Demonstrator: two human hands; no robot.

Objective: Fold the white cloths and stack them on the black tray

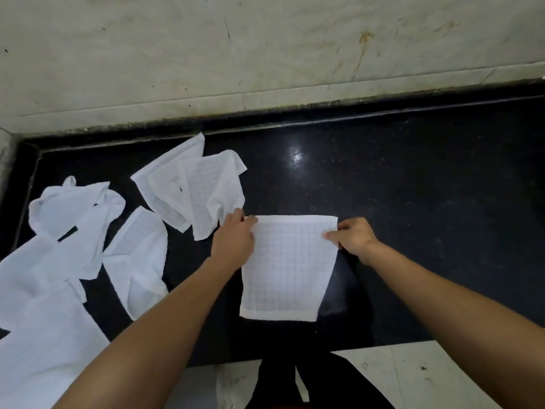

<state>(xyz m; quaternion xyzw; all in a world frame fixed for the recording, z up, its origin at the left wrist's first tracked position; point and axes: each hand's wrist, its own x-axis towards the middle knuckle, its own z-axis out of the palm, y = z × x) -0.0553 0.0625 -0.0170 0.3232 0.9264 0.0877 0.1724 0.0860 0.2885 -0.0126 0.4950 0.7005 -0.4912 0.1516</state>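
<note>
A white checked cloth (pixel 287 270) lies spread flat on the black counter (pixel 413 202), in front of me at the middle. My left hand (pixel 236 239) pinches its far left corner. My right hand (pixel 352 236) pinches its far right corner. Several other white cloths lie crumpled to the left: one pile (pixel 194 187) just beyond my left hand, one (pixel 138 255) nearer, and a larger heap (pixel 59 246) at the far left. No black tray shows in this view apart from the black surface itself.
A pale stone wall (pixel 265 54) rises behind the counter, with a raised lip along the back edge. The counter's front edge (pixel 383 346) runs near me, with light floor tiles (pixel 442 376) below. Bare black surface spreads to the right of the flat cloth.
</note>
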